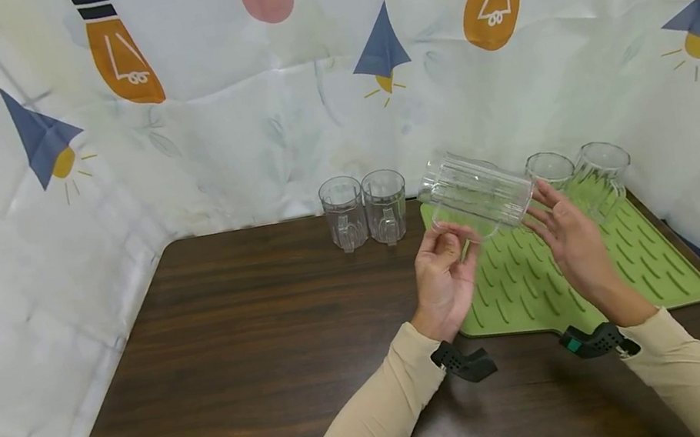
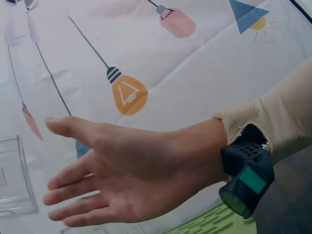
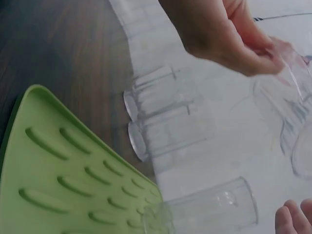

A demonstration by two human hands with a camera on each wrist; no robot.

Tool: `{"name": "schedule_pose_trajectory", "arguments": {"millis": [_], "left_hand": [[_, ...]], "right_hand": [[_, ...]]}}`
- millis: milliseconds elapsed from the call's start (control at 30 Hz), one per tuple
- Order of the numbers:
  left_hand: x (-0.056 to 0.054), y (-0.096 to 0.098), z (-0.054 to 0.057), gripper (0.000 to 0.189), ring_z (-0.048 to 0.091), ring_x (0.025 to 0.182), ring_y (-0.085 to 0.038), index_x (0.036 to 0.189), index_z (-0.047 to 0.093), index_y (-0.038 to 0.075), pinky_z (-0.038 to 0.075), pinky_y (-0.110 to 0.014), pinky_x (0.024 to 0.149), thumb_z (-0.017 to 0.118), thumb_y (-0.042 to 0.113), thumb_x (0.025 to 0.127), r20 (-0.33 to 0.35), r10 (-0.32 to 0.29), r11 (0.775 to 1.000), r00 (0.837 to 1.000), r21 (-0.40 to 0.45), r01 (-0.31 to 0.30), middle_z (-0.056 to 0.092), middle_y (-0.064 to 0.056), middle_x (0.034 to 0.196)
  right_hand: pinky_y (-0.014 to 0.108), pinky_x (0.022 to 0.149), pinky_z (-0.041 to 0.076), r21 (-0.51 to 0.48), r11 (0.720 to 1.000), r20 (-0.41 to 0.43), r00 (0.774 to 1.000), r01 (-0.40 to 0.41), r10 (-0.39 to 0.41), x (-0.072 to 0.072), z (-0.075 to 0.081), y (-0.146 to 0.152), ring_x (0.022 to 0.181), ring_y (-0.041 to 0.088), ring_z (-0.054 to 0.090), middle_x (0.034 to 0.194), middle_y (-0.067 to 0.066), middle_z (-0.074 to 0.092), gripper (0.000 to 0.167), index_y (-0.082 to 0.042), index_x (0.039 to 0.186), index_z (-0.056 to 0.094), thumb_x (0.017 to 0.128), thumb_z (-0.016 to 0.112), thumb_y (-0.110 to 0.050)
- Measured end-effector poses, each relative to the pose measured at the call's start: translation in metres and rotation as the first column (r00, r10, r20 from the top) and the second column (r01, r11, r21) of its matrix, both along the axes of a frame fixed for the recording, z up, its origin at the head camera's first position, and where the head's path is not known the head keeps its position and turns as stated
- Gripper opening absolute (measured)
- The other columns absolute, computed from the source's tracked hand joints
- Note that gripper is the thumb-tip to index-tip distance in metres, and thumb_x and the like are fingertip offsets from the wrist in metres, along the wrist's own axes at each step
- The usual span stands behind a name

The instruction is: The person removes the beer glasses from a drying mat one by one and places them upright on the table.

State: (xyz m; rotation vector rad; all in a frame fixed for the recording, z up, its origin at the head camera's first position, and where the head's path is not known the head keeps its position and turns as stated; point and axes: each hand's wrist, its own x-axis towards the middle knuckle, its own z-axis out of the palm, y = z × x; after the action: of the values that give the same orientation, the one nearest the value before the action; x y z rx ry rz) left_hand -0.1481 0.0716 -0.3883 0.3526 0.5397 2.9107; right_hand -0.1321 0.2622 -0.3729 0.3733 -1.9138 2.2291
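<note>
In the head view a clear mug (image 1: 481, 187) is held tilted on its side above the far edge of a green ribbed mat (image 1: 523, 282). My left hand (image 1: 446, 276) pinches its handle between thumb and curled fingers, which also shows at the top of the right wrist view. My right hand (image 1: 571, 238) is close to the mug's right end, palm facing it. Its fingers (image 2: 73, 202) are straight in the left wrist view, with a small gap to the clear mug at the left edge. Only some fingertips of it show in the right wrist view.
Two clear mugs (image 1: 345, 215) stand side by side on the dark wooden table (image 1: 242, 362), left of the mat. More mugs (image 1: 601, 166) stand at the mat's back right, and another mug (image 3: 209, 209) is on it. A patterned white sheet (image 1: 226, 154) hangs behind.
</note>
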Motion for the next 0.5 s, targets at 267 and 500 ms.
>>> {"name": "schedule_pose_trajectory", "arguments": {"millis": [267, 500], "left_hand": [[-0.006, -0.011, 0.013, 0.023, 0.067, 0.093, -0.005, 0.094, 0.065, 0.024, 0.057, -0.023, 0.096, 0.051, 0.009, 0.102, -0.032, 0.033, 0.999, 0.999, -0.002, -0.033, 0.069, 0.012, 0.093], [-0.011, -0.024, 0.021, 0.019, 0.068, 0.091, -0.008, 0.094, 0.067, 0.024, 0.057, -0.023, 0.096, 0.053, 0.013, 0.1, -0.088, 0.045, 0.999, 0.995, -0.027, -0.047, 0.071, 0.01, 0.093]], "right_hand": [[0.011, 0.114, 0.042, -0.017, 0.999, -0.095, 0.994, -0.051, 0.049, 0.001, -0.002, 0.021, 0.137, -0.003, 0.055, 0.154, -0.012, 0.049, 0.062, 0.005, 0.164, 0.006, 0.115, 0.031, -0.025], [0.009, 0.115, 0.04, 0.068, 0.998, -0.145, 0.989, 0.001, 0.009, 0.007, -0.002, 0.048, 0.141, -0.009, 0.049, 0.165, -0.005, 0.043, 0.059, 0.008, 0.161, 0.014, 0.114, 0.036, -0.02]]}}
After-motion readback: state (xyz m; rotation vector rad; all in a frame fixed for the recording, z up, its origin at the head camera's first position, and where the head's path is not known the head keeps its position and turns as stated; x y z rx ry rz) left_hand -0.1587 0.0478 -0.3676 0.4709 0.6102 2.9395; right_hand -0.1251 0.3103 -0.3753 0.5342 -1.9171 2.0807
